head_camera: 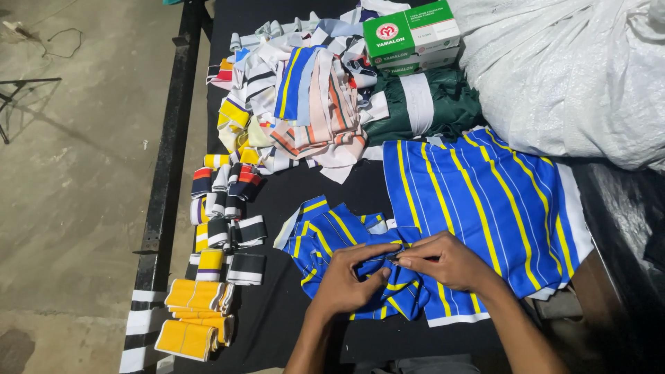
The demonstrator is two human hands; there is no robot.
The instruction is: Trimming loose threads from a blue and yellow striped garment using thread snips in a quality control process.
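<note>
My left hand [350,277] and my right hand [443,262] meet over a pile of small blue fabric pieces with yellow and white stripes [332,232]. Both pinch the same striped piece at its top edge, fingertips touching near the middle. A larger stack of the same blue striped fabric [485,201] lies flat just right of and behind my right hand, partly under my right wrist.
Folded collar and cuff strips [222,208] in yellow, black and white line the left side of the black table [277,318]. A heap of mixed striped fabric [305,104], a dark green cloth [429,104], green-and-white boxes [412,34] and a big white sack [575,76] sit behind.
</note>
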